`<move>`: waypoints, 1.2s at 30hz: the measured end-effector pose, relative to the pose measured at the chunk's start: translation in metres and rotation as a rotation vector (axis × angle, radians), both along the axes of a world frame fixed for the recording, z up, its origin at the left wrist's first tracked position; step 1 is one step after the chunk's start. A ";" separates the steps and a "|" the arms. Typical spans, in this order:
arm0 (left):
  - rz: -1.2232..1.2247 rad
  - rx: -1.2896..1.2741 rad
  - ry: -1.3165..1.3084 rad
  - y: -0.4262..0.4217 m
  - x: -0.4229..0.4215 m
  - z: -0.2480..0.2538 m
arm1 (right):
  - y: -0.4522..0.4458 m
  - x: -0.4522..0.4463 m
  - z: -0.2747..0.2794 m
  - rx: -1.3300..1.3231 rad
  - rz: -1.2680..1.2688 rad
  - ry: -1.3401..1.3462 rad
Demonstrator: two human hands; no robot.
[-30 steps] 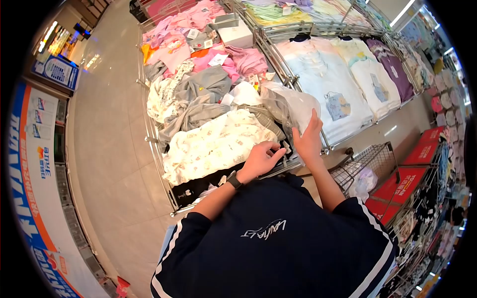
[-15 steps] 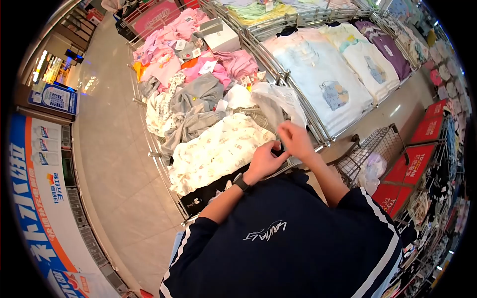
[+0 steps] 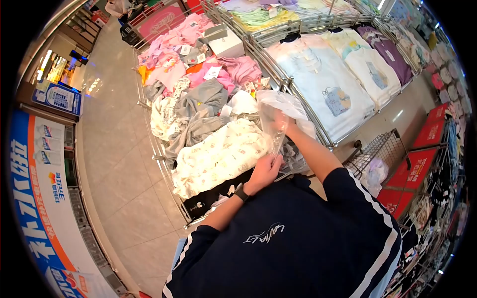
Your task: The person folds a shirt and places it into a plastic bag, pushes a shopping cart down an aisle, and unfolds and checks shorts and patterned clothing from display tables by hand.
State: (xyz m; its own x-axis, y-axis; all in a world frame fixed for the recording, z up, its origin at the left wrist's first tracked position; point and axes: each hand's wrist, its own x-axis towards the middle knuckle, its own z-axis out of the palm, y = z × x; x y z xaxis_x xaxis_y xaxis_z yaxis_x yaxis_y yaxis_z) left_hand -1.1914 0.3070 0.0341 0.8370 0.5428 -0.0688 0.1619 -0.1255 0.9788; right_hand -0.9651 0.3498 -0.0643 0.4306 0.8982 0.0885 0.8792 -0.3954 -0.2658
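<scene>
Two bare hands at the near edge of the clothes bin, both on a clear plastic bag (image 3: 295, 105). Change vs a half sec ago: R hand (image 3: 279, 121) was outside the film, now it's in or behind it, w/ the bag spread round the fingers; so the bag seems to be getting opened or straightened, prob. not put down. L hand (image 3: 267, 171), w/ dark watch (image 3: 241, 192) on the wrist, has thumb and fingers together, apparently clamped on the bag's lower edge. Bag lies at the bin's R side, by the metal rail (image 3: 315, 124), just beside the cream patterned garment (image 3: 221, 154); grey clothes (image 3: 202, 99) beyond. Hard to make out: R fingers are blurred thru the plastic, can't tell if apart or closed; bag's contents, if any, unclear; dark item (image 3: 198, 203) partly hidden under the cream one
</scene>
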 end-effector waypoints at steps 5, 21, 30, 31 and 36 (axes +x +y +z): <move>0.043 -0.102 0.027 0.008 -0.012 0.014 | -0.004 0.017 0.005 0.265 0.117 0.343; 0.077 -0.131 -0.064 0.005 -0.008 -0.026 | -0.046 -0.011 -0.015 0.194 -0.023 0.744; 0.389 -0.471 -0.240 0.013 -0.013 -0.002 | -0.100 -0.023 0.167 0.077 0.159 0.682; 0.436 -0.501 -0.304 0.013 -0.008 0.000 | -0.111 -0.018 0.183 0.229 0.248 0.717; 0.083 -0.248 -0.350 0.006 0.020 0.024 | -0.129 -0.007 0.249 0.693 0.025 1.138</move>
